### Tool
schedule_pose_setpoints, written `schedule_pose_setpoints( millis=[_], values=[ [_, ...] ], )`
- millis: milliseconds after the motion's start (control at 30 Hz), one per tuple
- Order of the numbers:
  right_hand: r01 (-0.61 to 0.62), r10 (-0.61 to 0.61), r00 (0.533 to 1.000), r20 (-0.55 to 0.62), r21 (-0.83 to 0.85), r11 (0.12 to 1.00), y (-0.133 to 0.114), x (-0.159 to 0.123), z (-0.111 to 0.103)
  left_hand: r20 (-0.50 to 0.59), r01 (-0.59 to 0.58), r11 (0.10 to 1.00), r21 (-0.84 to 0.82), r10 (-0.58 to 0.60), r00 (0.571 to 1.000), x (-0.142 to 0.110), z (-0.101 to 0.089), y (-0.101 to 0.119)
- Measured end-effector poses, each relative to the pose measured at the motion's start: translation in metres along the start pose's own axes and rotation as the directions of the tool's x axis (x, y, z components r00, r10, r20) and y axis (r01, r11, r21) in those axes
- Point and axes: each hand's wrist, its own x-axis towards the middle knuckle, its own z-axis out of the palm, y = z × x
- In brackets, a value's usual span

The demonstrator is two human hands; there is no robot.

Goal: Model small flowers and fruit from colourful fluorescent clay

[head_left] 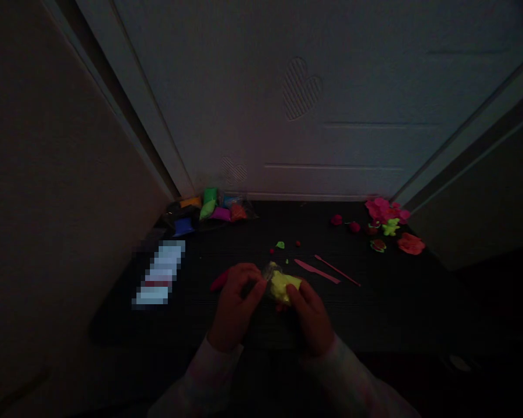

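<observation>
Packet [283, 287] was grasped by the right hand [311, 313] and pinched by the left hand [237, 305]; pink tools [317, 271] lay at its two o'clock.

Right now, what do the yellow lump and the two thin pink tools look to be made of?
Yellow lump: probably soft clay, matte and uneven, partly in clear, glinting film. Pink tools: likely smooth plastic, thin, straight and evenly coloured.

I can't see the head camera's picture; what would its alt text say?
Two hands, left and right, hold a clear packet of yellow material over a dark table. Beyond lie two pink tools, colorful packets at left and small molded shapes at right.
</observation>
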Motion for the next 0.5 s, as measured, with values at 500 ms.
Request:
schedule_pose_setpoints(
  millis=[500],
  values=[
    [-0.025,0.023,1.0,0.014,0.134,0.991,0.0054,0.0018,-0.0037,0.204,-0.37,0.91,0.187,0.332,0.921,-0.0009,-0.0106,-0.0028]
  ],
)
